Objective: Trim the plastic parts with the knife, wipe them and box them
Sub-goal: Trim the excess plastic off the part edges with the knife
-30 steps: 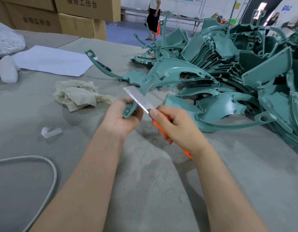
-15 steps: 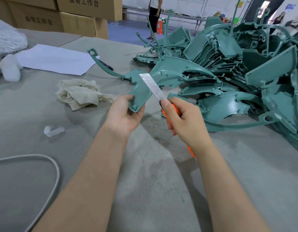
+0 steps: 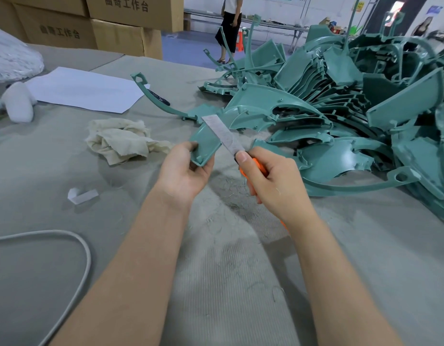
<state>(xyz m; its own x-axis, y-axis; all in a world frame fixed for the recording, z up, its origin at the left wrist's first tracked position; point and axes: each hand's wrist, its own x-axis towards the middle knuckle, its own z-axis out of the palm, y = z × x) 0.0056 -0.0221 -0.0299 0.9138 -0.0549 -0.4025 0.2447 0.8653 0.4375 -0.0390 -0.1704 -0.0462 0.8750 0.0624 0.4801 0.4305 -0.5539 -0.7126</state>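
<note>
1. Left hand (image 3: 184,171) grips the lower end of a green plastic part (image 3: 204,143), fingers curled round its edge. The part is just right of the rag (image 3: 121,139).
2. Right hand (image 3: 273,183) is closed round the orange-handled knife (image 3: 224,136), thumb at the blade base. The blade lies against the part's right edge.
3. Pile of green parts (image 3: 340,108) is further right of the rag, well apart from it.
4. Paper sheet (image 3: 86,89) is behind the rag.

Teal plastic parts (image 3: 340,116), orange-handled knife (image 3: 255,168) — cream rag (image 3: 121,138), white paper (image 3: 86,89), grey table (image 3: 240,270).
</note>
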